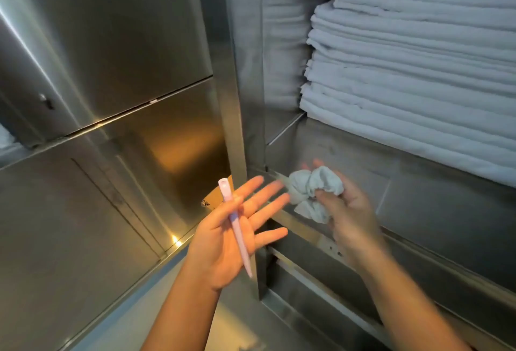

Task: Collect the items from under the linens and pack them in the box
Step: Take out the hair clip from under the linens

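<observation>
My left hand (231, 233) is palm up in the middle of the view, its fingers stretched out. A long pink tapered stick (237, 228) lies across the palm, and the thumb pins it there. To its right, my right hand (349, 211) grips a crumpled pale blue scrunchie (312, 188) just in front of the steel shelf (391, 183). A tall stack of folded white linens (418, 71) rests on that shelf, above and behind my right hand. A corner of a brown cardboard box (219, 195) shows behind my left fingers.
Steel cabinet doors (111, 99) fill the left side. A vertical steel post (231, 99) divides them from the linen shelf. The shelf's front rail (418, 253) runs under my right forearm, with a lower compartment below it.
</observation>
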The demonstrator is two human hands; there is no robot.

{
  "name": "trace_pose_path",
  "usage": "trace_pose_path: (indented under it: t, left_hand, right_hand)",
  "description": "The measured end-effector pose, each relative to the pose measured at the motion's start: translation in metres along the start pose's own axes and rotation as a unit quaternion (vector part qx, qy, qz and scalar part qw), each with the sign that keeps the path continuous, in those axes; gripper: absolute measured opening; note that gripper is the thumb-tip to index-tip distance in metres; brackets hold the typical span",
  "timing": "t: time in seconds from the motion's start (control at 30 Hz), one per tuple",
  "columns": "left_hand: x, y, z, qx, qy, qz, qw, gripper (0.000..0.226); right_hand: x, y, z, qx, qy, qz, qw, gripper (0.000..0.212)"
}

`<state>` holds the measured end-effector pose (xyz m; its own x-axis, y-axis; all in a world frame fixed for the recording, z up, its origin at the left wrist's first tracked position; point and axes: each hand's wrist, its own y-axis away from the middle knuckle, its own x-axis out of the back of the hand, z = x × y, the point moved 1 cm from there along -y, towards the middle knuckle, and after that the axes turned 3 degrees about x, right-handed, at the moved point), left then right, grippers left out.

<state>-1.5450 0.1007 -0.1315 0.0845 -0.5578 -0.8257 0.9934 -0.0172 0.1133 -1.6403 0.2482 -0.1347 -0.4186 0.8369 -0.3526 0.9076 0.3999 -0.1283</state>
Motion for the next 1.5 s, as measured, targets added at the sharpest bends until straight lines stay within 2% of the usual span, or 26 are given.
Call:
trace_pose_path:
  t: [0.07, 0.1, 0.17, 0.27, 0.33, 0.43, 0.57, 0.87, 1.1, 1.37, 1.5]
  left_hand:
    - [0.012, 0.025, 0.007, -0.014, 0.002, 0.013, 1.0, 0.04]
    - [0.018, 0.037, 0.012, -0.021, 0.004, 0.02, 1.0, 0.041]
    - [0.029, 0.061, 0.023, -0.037, 0.008, 0.036, 0.999, 0.041]
    - [0.045, 0.096, 0.039, -0.063, 0.001, 0.068, 0.996, 0.044]
    - [0.054, 0.119, 0.049, -0.078, 0.002, 0.087, 0.993, 0.044]
    - [0.068, 0.156, 0.063, -0.102, 0.004, 0.115, 0.988, 0.043]
    - [0.088, 0.206, 0.078, -0.138, 0.021, 0.144, 0.98, 0.043]
    - [0.136, 0.31, 0.097, -0.189, 0.06, 0.207, 0.958, 0.046]
    - [0.173, 0.34, 0.12, -0.252, 0.09, 0.207, 0.941, 0.044]
    - [0.217, 0.325, 0.197, -0.285, 0.082, 0.246, 0.923, 0.045]
    - [0.235, 0.313, 0.252, -0.303, 0.061, 0.26, 0.915, 0.042]
  right_hand:
    - [-0.026, 0.016, 0.0, 0.081, 0.131, -0.054, 0.987, 0.052]
    - [-0.04, 0.024, 0.0, 0.131, 0.208, -0.091, 0.965, 0.058]
    - [-0.065, 0.036, 0.004, 0.232, 0.361, -0.168, 0.887, 0.062]
    - [-0.1, 0.053, 0.011, 0.323, 0.491, -0.248, 0.77, 0.056]
    - [-0.124, 0.062, 0.016, 0.348, 0.533, -0.269, 0.723, 0.051]
    - [-0.155, 0.072, 0.029, 0.387, 0.557, -0.298, 0.672, 0.056]
    - [-0.198, 0.084, 0.051, 0.416, 0.558, -0.339, 0.634, 0.075]
    - [-0.293, 0.118, 0.102, 0.469, 0.511, -0.405, 0.596, 0.08]
    - [-0.349, 0.116, 0.139, 0.489, 0.491, -0.452, 0.562, 0.071]
    - [-0.427, 0.055, 0.182, 0.5, 0.465, -0.452, 0.574, 0.065]
    - [-0.476, 0.012, 0.195, 0.508, 0.434, -0.439, 0.601, 0.06]
